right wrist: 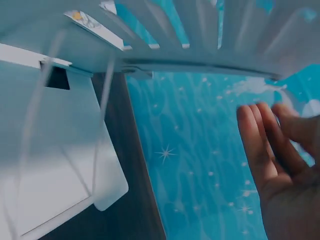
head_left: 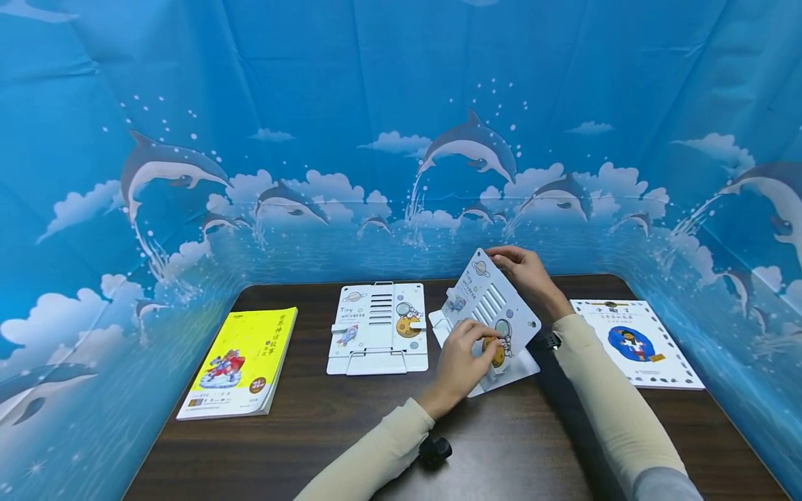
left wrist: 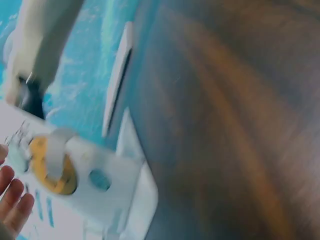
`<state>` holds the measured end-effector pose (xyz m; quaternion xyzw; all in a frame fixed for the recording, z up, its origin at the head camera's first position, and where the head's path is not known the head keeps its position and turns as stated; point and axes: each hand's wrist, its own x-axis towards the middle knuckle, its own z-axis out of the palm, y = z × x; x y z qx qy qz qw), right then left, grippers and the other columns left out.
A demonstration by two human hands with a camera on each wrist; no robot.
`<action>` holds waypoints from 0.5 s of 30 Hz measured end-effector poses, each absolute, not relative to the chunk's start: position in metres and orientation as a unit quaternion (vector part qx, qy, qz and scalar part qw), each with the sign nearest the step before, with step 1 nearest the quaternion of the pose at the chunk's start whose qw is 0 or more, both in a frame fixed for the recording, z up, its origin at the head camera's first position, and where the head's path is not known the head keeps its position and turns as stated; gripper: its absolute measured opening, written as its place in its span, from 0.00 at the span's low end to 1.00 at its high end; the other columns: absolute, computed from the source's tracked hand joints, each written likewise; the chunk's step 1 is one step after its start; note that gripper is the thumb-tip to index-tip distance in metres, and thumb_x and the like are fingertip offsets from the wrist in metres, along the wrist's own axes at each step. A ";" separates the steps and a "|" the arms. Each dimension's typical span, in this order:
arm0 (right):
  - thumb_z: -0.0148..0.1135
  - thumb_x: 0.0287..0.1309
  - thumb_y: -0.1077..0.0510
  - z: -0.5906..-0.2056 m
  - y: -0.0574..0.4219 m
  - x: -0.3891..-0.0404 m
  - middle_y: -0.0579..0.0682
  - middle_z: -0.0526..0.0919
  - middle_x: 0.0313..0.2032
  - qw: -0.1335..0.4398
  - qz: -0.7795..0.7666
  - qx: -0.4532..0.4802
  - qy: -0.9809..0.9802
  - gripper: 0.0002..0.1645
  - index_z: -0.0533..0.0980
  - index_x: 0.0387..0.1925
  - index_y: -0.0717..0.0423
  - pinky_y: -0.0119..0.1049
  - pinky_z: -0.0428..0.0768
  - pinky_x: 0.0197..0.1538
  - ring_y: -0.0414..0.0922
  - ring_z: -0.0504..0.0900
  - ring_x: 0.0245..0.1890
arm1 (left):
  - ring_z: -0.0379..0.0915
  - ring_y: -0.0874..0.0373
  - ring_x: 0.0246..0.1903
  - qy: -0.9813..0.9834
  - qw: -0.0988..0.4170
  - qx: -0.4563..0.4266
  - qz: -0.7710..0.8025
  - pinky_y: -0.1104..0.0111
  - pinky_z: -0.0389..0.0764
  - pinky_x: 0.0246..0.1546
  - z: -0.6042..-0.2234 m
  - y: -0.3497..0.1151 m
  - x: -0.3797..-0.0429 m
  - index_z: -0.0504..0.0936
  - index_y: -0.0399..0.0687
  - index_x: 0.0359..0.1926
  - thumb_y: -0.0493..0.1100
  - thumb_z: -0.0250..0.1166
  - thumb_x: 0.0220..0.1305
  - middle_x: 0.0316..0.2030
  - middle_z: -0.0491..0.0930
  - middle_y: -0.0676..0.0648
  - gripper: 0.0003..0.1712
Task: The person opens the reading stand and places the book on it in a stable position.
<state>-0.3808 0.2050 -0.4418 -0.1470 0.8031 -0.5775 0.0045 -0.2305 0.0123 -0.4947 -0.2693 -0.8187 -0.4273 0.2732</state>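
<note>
A white book stand (head_left: 470, 292) printed "Tiny universe", with a planet, rocket and astronaut, has its slotted panel tilted up from its base (head_left: 526, 369). My left hand (head_left: 460, 362) is in front of the panel, its fingers loosely bent near the yellow moon print (left wrist: 52, 165); whether they touch it is unclear. At the panel's upper edge is my right hand (head_left: 526, 275). Its loosely bent fingers (right wrist: 255, 135) show below that edge in the right wrist view, with nothing seen pinched. Thin wire supports (right wrist: 105, 115) run between panel and base behind.
A second, matching book stand (head_left: 376, 348) lies folded flat to the left. Farther left lies a yellow book (head_left: 244, 348); a white book (head_left: 639, 341) is on the right, beside my right forearm. A blue dolphin-print curtain (head_left: 401, 139) surrounds the dark wooden table (head_left: 301, 445).
</note>
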 end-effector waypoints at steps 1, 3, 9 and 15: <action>0.52 0.83 0.52 -0.442 0.208 -0.376 0.65 0.81 0.62 -0.004 -0.584 -0.141 0.799 0.24 0.76 0.69 0.61 0.25 0.84 0.50 0.31 0.84 0.47 | 0.83 0.58 0.41 -0.818 0.267 -0.261 -0.437 0.70 0.83 0.44 -0.492 0.009 -0.234 0.90 0.46 0.43 0.37 0.73 0.68 0.39 0.85 0.50 0.04; 0.53 0.83 0.52 -0.442 0.212 -0.365 0.67 0.81 0.59 -0.022 -0.592 -0.131 0.795 0.24 0.77 0.66 0.65 0.23 0.84 0.51 0.30 0.84 0.46 | 0.84 0.57 0.40 -0.820 0.251 -0.243 -0.454 0.69 0.86 0.44 -0.488 0.002 -0.242 0.90 0.44 0.42 0.36 0.72 0.69 0.37 0.85 0.48 0.03; 0.55 0.82 0.52 -0.442 0.217 -0.322 0.54 0.85 0.49 -0.060 -0.577 -0.100 0.808 0.22 0.79 0.62 0.65 0.22 0.84 0.50 0.30 0.84 0.43 | 0.86 0.56 0.39 -0.818 0.196 -0.192 -0.506 0.73 0.87 0.43 -0.480 -0.016 -0.272 0.90 0.41 0.44 0.36 0.70 0.72 0.40 0.88 0.45 0.04; 0.56 0.81 0.51 -0.449 0.219 -0.280 0.47 0.86 0.47 -0.115 -0.558 -0.076 0.818 0.21 0.82 0.59 0.62 0.23 0.82 0.44 0.30 0.83 0.41 | 0.84 0.58 0.39 -0.821 0.164 -0.148 -0.526 0.73 0.85 0.41 -0.471 -0.026 -0.297 0.90 0.41 0.47 0.39 0.68 0.74 0.43 0.88 0.45 0.08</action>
